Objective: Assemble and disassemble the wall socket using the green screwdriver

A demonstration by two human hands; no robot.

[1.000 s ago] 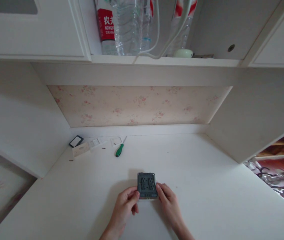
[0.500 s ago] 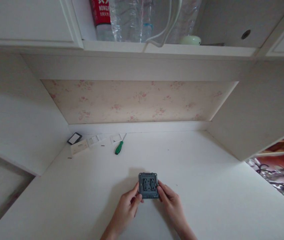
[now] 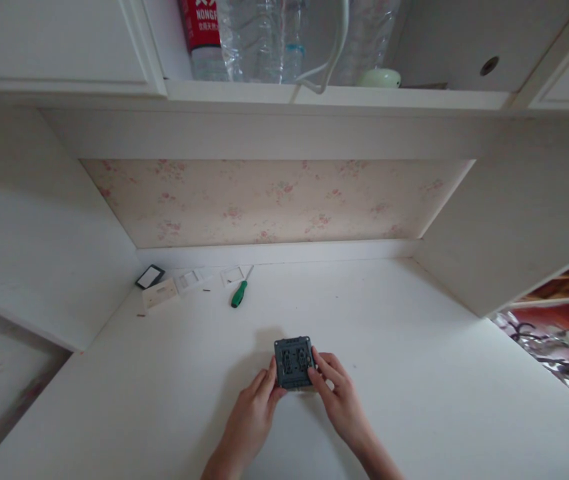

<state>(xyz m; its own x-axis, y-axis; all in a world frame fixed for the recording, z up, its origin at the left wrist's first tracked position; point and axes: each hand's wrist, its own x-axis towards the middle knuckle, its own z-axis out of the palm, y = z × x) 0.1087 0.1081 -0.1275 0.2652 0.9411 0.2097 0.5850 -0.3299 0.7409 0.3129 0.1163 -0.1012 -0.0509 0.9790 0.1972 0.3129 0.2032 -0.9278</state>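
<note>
A square dark grey wall switch module (image 3: 294, 363) with two mechanisms on its face is held above the white desk, tilted a little. My left hand (image 3: 254, 407) grips its left edge and lower left corner between thumb and fingers. On the right edge, my right hand (image 3: 338, 393) is closed, its thumb on the front face near the right mechanism. The underside of the module and the fingertips behind it are hidden. Farther back on the desk lies a green-handled screwdriver (image 3: 239, 293).
Beside the screwdriver lie clear frames (image 3: 189, 280), a cream plate (image 3: 161, 294) and a black-edged white piece (image 3: 150, 277). Side panels bound the white desk (image 3: 404, 373). Overhead, a shelf (image 3: 414, 99) holds plastic bottles (image 3: 249, 40) and a hanging white cable (image 3: 337, 53).
The module has risen slightly, shifted a little left and turned. My right thumb has slid inward over its face, and my left hand's grip has changed slightly.
</note>
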